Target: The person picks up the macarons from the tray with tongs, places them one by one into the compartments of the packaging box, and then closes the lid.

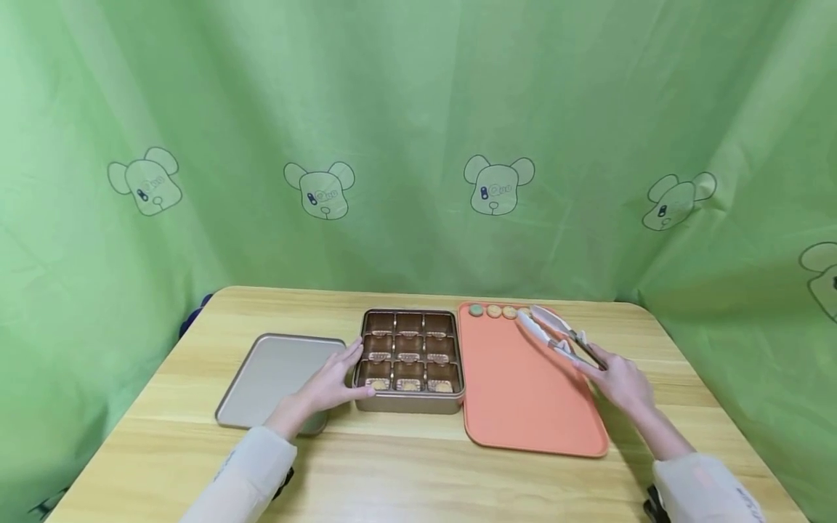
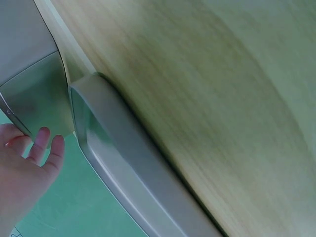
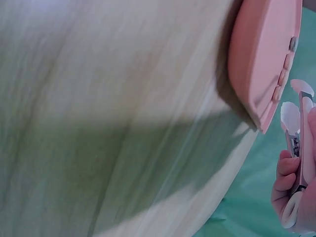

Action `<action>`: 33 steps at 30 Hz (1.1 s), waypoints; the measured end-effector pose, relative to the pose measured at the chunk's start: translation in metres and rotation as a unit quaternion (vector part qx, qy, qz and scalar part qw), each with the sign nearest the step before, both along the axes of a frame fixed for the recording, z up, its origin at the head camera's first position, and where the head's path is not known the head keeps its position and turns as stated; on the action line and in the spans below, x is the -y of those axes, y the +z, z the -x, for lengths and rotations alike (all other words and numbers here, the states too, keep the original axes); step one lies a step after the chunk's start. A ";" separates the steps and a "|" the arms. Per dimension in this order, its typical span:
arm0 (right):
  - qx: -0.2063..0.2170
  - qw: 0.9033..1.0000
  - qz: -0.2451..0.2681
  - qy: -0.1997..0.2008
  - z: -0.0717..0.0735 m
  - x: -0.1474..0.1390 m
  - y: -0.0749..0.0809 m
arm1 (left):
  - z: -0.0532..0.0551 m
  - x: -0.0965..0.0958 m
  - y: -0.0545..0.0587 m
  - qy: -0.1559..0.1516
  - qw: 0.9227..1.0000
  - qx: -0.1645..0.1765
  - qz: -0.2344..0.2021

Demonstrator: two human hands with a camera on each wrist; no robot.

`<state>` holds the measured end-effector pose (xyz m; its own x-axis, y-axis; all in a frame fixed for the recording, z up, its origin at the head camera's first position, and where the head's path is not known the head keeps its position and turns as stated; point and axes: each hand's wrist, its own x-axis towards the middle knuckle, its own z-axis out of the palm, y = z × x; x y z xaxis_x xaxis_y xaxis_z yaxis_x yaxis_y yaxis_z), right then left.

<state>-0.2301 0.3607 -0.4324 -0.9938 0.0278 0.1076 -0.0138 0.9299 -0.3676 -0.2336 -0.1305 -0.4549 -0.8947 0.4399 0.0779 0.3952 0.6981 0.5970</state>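
My right hand [image 1: 624, 381] grips a pair of tongs [image 1: 556, 334] with pale tips spread apart above the back right of the orange tray [image 1: 523, 407]. Along that tray's far edge sit a green round cookie [image 1: 476, 310] and several beige ones [image 1: 493, 311], the rightmost partly hidden by the tongs. With fingers extended, my left hand [image 1: 330, 381] rests against the left side of a square tin [image 1: 408, 403], thumb near its front corner. Brown dividers split the tin into rows of compartments. In the front row, each compartment holds a beige cookie [image 1: 408, 386].
A flat metal lid [image 1: 281, 370] lies on the wooden table [image 1: 392, 472] left of the tin, partly beneath my left forearm. The tin and tray stand side by side. Behind the table hangs a green curtain [image 1: 405, 247] with printed bear heads.
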 end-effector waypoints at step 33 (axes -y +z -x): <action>0.032 0.999 -0.027 -0.007 0.019 -0.004 -0.007 | 0.001 -0.001 0.000 0.005 1.000 0.003 -0.002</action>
<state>-0.2494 0.3652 -0.4391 -0.9982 0.0377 0.0459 0.0213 0.9485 -0.3161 -0.2342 -0.1299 -0.4551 -0.8992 0.4313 0.0741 0.3852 0.6999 0.6015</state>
